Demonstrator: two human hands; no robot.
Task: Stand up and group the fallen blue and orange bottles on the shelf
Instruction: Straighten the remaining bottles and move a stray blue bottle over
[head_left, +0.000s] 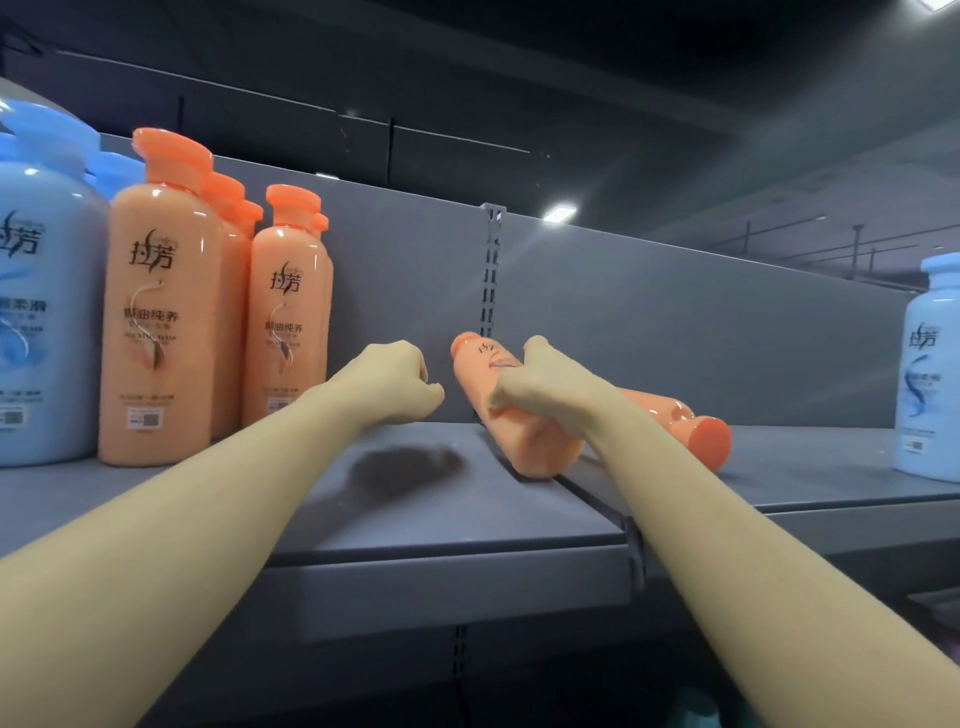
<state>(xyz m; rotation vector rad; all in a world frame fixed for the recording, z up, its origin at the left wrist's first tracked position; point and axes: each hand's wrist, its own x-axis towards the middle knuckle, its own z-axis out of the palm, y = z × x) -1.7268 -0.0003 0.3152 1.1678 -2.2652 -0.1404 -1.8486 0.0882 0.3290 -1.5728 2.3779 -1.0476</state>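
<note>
Head view, shelf (415, 519) inventory, grey metal

Standing, done: orange bottles (161, 312), grouped upright at left, several deep, a smaller one (291, 312) just beside; blue bottles (36, 312) upright at far left edge; single blue bottle (930, 374) upright at far right, well apart from its group

Left to do: fallen orange bottle (519, 415), tilted on the shelf seam, not yet upright; second fallen orange bottle (691, 431) lying flat behind it, cap toward camera; regrouping of the far-right blue, judged outstanding

Grip: right hand (540, 384) wrapped round the tilted bottle's body, fingers curled over it; left hand (400, 382) loosely fisted above the shelf, holding nothing, just beside the standing orange group
</note>
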